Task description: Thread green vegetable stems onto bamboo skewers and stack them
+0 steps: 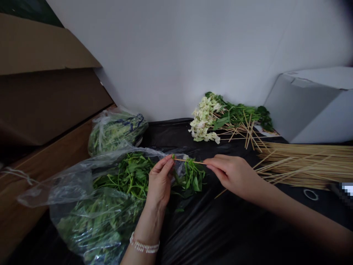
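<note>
Backing everything, a white wall (179,59) rises behind the black plastic sheet (220,228) that carries the work. A brown cardboard box (41,99) stands beyond the sheet's left edge, and a white box (325,114) sits at its far right corner. An open clear bag (102,221) of greens covers the left side, leafy stems (135,171) showing at its mouth. A thick bundle of bare sticks (303,162) lies along the right side, in front of the white box. Near the far left corner rests a smaller filled bag (116,129); by the far edge, right of centre, is a pile of sticks bearing pale, ruffled pieces (202,117) and green leaves (238,112). The right hand (234,173) pinches a thin skewer (190,161), held level above the middle of the sheet. The left hand (160,180) grips its other end between thumb and fingers, at a small green piece (173,156). A beaded bracelet (145,246) circles the left wrist. A pale ring (311,194) lies just in front of the bundle.
</note>
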A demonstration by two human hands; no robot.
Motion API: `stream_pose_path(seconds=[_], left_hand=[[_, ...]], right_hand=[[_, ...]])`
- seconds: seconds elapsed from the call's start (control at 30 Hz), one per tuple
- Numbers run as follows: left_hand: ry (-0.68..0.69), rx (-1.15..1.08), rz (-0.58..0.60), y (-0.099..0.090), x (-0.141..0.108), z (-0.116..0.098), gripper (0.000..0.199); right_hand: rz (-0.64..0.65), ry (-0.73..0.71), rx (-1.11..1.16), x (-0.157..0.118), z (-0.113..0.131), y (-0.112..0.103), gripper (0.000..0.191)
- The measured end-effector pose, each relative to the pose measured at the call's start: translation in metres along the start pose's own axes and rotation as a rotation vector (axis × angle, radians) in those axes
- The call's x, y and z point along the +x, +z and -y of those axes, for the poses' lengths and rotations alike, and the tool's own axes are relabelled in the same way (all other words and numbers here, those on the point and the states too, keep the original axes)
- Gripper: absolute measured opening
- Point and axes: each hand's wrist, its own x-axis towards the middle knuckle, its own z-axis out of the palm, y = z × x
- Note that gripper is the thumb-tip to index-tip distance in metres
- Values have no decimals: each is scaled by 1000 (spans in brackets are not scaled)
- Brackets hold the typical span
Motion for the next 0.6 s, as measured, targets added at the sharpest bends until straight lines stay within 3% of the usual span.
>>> stream_pose_path(seconds=[0.6], left_hand=[[-91, -53, -3, -4, 3, -1, 30]], right_hand=[[-26, -2, 0, 0, -1, 2, 28]])
